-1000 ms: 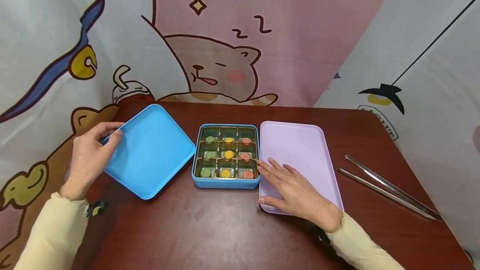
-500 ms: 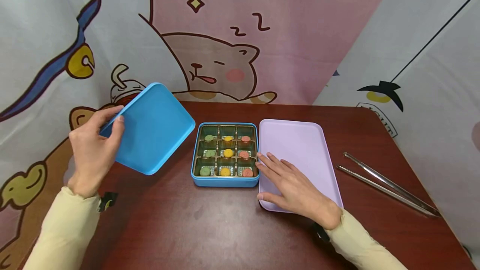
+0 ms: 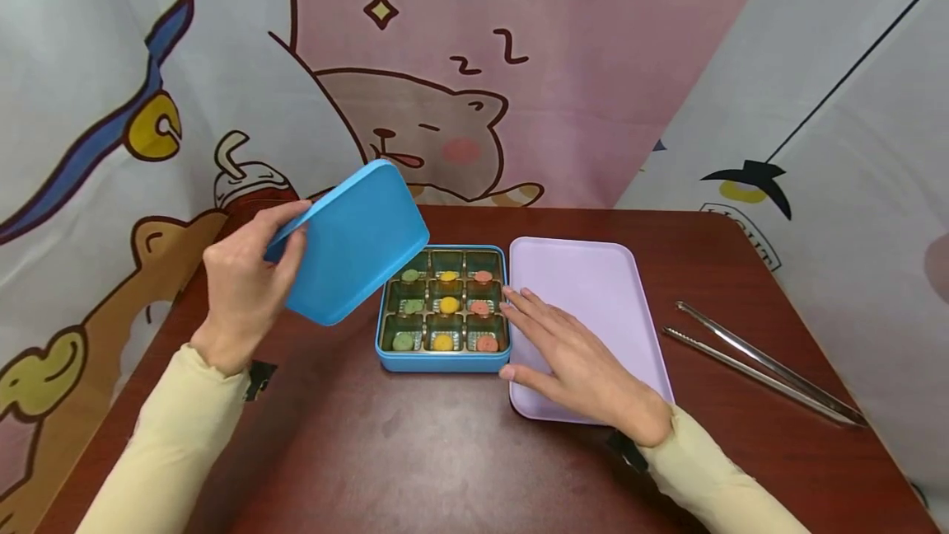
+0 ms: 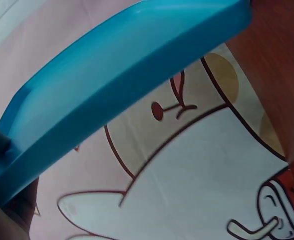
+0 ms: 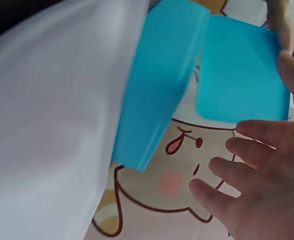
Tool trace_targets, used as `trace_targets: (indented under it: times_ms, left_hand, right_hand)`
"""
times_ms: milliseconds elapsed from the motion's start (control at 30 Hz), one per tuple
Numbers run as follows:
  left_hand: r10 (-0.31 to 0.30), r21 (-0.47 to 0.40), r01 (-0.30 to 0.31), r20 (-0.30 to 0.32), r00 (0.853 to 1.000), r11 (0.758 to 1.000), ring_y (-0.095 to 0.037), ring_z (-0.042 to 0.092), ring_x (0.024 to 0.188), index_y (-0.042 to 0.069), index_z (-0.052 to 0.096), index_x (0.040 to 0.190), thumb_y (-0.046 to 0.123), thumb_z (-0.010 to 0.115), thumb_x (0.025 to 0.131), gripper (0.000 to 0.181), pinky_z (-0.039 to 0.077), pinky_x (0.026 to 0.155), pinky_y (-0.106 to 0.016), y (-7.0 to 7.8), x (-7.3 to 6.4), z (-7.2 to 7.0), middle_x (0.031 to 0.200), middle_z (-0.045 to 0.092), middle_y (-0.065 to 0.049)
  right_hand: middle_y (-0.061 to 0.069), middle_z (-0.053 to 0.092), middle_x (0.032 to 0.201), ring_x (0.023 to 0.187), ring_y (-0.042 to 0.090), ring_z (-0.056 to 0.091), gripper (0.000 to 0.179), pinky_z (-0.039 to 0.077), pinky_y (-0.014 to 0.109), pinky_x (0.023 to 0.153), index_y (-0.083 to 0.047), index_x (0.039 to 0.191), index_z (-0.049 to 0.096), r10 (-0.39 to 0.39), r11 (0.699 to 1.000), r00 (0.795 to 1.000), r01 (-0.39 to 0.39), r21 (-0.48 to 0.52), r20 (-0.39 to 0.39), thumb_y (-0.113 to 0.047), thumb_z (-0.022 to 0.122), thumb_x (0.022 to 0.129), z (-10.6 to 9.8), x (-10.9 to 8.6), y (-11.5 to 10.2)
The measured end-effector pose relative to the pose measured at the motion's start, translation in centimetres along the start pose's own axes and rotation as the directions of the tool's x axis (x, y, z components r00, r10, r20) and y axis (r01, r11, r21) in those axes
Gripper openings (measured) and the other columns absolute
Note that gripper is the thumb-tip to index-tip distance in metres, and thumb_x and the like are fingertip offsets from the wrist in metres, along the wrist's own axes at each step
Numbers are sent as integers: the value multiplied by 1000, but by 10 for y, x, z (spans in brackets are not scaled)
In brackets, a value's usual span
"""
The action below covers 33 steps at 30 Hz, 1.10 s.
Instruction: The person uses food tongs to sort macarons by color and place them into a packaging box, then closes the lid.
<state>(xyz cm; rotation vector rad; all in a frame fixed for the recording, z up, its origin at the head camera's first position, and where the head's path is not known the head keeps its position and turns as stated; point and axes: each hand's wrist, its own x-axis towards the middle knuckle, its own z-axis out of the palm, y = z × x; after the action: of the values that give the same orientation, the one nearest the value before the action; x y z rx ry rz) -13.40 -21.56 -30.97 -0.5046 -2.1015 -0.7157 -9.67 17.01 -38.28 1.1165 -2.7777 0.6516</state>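
Observation:
My left hand (image 3: 252, 278) pinches one corner of a blue square lid (image 3: 359, 241), thumb on its inner face. The lid is tilted and raised, and its right corner overlaps the back left of a blue box (image 3: 445, 363) in the head view. Inside the box a gold tray has small compartments holding round sweets: green (image 3: 404, 341), yellow (image 3: 448, 305) and pink (image 3: 486, 344). My right hand (image 3: 586, 361) has its fingers extended, fingertips right at the box's right side, over a lilac tray (image 3: 593, 270). In the left wrist view the lid (image 4: 102, 90) fills the top.
Metal tongs (image 3: 767, 365) lie spread on the brown table (image 3: 445, 452) to the right of the lilac tray. A printed cloth (image 3: 578, 64) with cartoon animals hangs behind the table and along both sides.
My left hand has lifted the blue lid off the table and carried it right, tilting it up toward the box. The right hand stays nearly in place beside the box.

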Motion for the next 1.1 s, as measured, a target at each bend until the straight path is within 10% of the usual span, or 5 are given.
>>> trace_targets:
  times_ms: [200, 400, 600, 867, 1100]
  left_hand:
    - [176, 21, -176, 35, 984, 984, -40, 74, 78, -5, 72, 119, -13, 79, 80, 40, 60, 70, -56, 15, 4, 13, 102, 76, -22]
    - [361, 17, -362, 51, 931, 932, -36, 74, 76, -4, 71, 121, -5, 74, 89, 32, 60, 68, -52, 21, 5, 26, 100, 76, -21]
    - [533, -12, -533, 13, 846, 846, -34, 75, 78, -6, 72, 122, 7, 64, 102, 24, 62, 68, -50, 27, 6, 39, 100, 76, -20]
    - [679, -65, -679, -35, 734, 731, -27, 74, 80, -7, 73, 117, -1, 67, 98, 21, 61, 66, -43, 35, 5, 50, 102, 76, -16]
    - [794, -50, -793, -20, 608, 607, -24, 74, 85, -5, 72, 119, -4, 68, 96, 24, 62, 72, -37, 36, 4, 55, 105, 76, -16]
  right_hand:
    - [0, 31, 168, 149, 28, 39, 76, 40, 54, 114, -14, 165, 30, 74, 942, 997, -69, 329, -1, -50, 58, 104, -14, 21, -11]
    - [10, 38, 164, 148, 30, 42, 68, 38, 54, 115, -10, 164, 31, 206, 719, 978, -182, 671, 44, -48, 46, 109, -24, 43, -13]
    - [17, 33, 166, 151, 29, 36, 68, 33, 46, 119, 2, 162, 25, 261, 444, 960, -213, 870, 102, -44, 34, 113, -33, 59, -10]
    - [20, 58, 146, 134, 32, 58, 73, 44, 43, 112, 7, 152, 41, 348, 215, 914, -293, 932, 208, -53, 40, 110, -39, 74, -3]
    - [11, 74, 113, 106, 22, 73, 43, 52, 40, 101, 10, 134, 51, 413, -56, 880, -233, 971, 235, -26, 52, 110, -37, 77, 1]
